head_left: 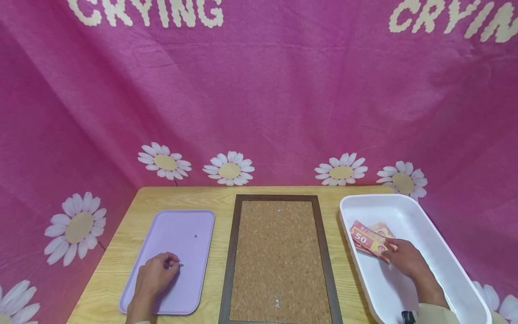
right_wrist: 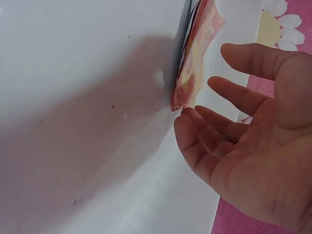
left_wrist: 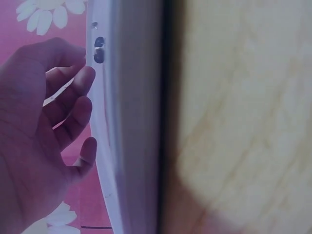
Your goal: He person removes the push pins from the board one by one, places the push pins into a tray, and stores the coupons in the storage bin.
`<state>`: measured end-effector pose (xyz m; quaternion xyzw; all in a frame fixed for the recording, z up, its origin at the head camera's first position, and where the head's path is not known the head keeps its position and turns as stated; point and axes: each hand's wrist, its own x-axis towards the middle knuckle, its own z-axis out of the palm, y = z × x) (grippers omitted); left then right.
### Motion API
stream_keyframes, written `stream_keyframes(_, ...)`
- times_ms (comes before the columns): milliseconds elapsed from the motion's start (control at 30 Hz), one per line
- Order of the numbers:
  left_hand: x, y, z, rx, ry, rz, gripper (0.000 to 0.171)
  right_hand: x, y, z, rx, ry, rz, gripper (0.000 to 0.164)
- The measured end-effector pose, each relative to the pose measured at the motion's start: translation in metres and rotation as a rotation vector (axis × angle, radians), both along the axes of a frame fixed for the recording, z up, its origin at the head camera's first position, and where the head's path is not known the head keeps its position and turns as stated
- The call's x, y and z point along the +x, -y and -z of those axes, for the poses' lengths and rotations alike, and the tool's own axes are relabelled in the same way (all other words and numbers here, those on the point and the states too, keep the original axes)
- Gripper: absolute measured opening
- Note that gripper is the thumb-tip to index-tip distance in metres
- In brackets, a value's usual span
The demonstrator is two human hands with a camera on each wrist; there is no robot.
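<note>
My left hand (head_left: 155,275) hovers low over the purple tray (head_left: 184,225), fingers loosely bent and apart, with fingertips beside a small dark pin-like piece (head_left: 180,264). The left wrist view shows that piece (left_wrist: 99,55) just beyond the fingertips of the left hand (left_wrist: 48,107). Another tiny piece (head_left: 196,236) lies farther back on the tray. Over in the white bin (head_left: 408,211), several red and yellow paper vouchers (head_left: 366,238), the top one marked 50, lie in a small pile. My right hand (head_left: 406,258) reaches their near end; its fingers (right_wrist: 187,141) are spread, fingertips right at the edge.
Between tray and bin lies a cork board (head_left: 279,256) with a dark frame. Small shiny bits (head_left: 277,302) sit on the cork near its front and back. The wooden table (head_left: 105,292) ends at a pink flowered curtain (head_left: 275,112).
</note>
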<state>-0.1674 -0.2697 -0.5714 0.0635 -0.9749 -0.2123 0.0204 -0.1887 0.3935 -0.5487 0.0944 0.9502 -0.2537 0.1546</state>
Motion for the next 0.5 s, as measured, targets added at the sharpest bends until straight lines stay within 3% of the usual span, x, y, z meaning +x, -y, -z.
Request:
stream_keyframes(267, -0.001, -0.001, -0.006, -0.001, -0.015, 0.025, 0.015, 0.0, 0.003, -0.005, 0.026, -0.023, -0.019, 0.065)
stream_keyframes(500, -0.009, -0.008, -0.024, -0.01, -0.069, 0.069, 0.031, -0.006, 0.009, -0.017, -0.003, -0.045, 0.017, 0.076)
